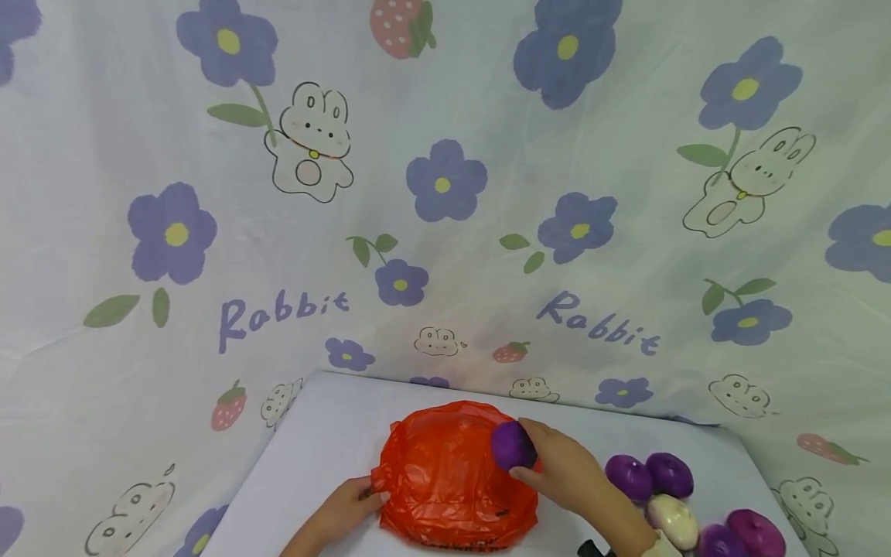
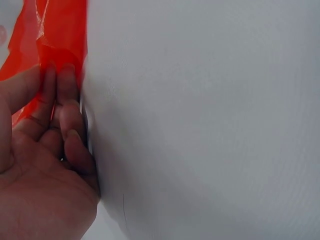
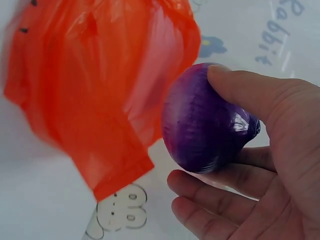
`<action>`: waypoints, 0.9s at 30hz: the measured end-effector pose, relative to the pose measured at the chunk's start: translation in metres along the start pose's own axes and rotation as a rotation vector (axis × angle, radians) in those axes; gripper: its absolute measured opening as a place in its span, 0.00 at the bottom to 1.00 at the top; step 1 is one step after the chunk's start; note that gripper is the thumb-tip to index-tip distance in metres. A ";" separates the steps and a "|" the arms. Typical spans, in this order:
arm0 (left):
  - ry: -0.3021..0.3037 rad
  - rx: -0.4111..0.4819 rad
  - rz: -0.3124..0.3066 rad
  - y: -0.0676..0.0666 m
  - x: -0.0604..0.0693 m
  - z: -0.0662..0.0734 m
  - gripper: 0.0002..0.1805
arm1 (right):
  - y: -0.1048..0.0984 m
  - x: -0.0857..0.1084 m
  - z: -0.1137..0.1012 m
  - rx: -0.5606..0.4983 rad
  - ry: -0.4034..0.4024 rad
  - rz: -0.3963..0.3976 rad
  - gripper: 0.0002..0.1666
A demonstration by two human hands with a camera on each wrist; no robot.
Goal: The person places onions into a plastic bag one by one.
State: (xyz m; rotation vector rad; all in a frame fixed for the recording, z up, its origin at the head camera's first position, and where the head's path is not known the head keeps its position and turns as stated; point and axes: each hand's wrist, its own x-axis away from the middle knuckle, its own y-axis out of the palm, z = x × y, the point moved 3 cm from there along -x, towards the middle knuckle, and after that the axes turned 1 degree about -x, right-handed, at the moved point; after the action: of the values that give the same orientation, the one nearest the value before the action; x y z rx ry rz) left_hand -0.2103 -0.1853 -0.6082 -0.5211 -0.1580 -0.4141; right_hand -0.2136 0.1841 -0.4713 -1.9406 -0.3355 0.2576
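Note:
A red plastic bag [image 1: 445,480] lies puffed out on the white table. My left hand [image 1: 341,510] is at its left edge, and in the left wrist view the thumb and fingertips pinch the red film. Over the bag's right side my right hand [image 1: 567,472] grips a purple onion [image 1: 512,446] between thumb and fingers. The right wrist view shows this onion [image 3: 200,125] close beside the red bag [image 3: 90,100], with the two lower fingers [image 3: 210,195] stretched out beneath it. The bag's inside is hidden in the head view.
To the right of my right forearm lie several more onions: purple ones [image 1: 629,477] and a pale one [image 1: 672,521]. A small black object [image 1: 590,549] shows at the bottom edge. Behind the white table [image 1: 334,418] hangs a printed curtain [image 1: 445,255].

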 end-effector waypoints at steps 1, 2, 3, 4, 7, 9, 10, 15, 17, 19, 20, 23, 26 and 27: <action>-0.005 0.003 -0.001 0.000 0.000 0.000 0.26 | 0.002 -0.003 -0.001 -0.003 -0.007 -0.005 0.48; -0.008 0.005 0.000 0.001 0.000 -0.001 0.26 | 0.003 -0.007 -0.003 -0.012 -0.011 -0.013 0.48; -0.006 0.006 0.003 0.001 0.000 -0.001 0.26 | 0.005 -0.011 -0.004 -0.020 -0.017 -0.019 0.47; -0.002 0.004 0.005 0.001 0.000 -0.001 0.26 | 0.007 -0.015 -0.005 -0.025 -0.021 -0.027 0.47; 0.001 0.002 0.006 0.001 0.000 -0.001 0.27 | 0.014 -0.026 -0.010 -0.044 -0.030 -0.049 0.47; 0.004 -0.004 0.008 0.001 0.000 -0.002 0.28 | 0.019 -0.034 -0.015 -0.055 -0.034 -0.064 0.47; 0.002 -0.007 0.007 0.001 0.000 -0.002 0.28 | 0.022 -0.039 -0.017 -0.057 -0.037 -0.073 0.47; 0.006 -0.011 0.010 0.002 0.000 -0.003 0.27 | 0.040 -0.058 -0.029 -0.067 -0.056 -0.098 0.48; 0.012 -0.009 0.014 0.002 0.000 -0.003 0.26 | 0.047 -0.065 -0.032 -0.071 -0.058 -0.105 0.48; 0.014 -0.007 0.016 0.002 0.001 -0.002 0.26 | 0.054 -0.070 -0.035 -0.075 -0.049 -0.112 0.49; 0.013 -0.010 0.018 0.002 0.001 -0.001 0.26 | 0.057 -0.073 -0.036 -0.079 -0.045 -0.114 0.49; 0.015 -0.016 0.024 0.002 0.001 0.000 0.27 | 0.065 -0.080 -0.039 -0.084 -0.037 -0.116 0.47; 0.006 -0.027 0.029 0.002 0.001 0.000 0.28 | 0.073 -0.085 -0.041 -0.090 -0.029 -0.113 0.44; -0.001 -0.028 0.029 0.002 0.001 0.000 0.28 | 0.075 -0.086 -0.041 -0.093 -0.025 -0.115 0.44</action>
State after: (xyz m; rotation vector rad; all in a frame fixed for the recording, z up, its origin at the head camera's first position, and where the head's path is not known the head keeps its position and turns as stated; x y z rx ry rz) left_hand -0.2085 -0.1844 -0.6091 -0.5502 -0.1460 -0.3885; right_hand -0.2723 0.0912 -0.5230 -2.0027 -0.4807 0.1941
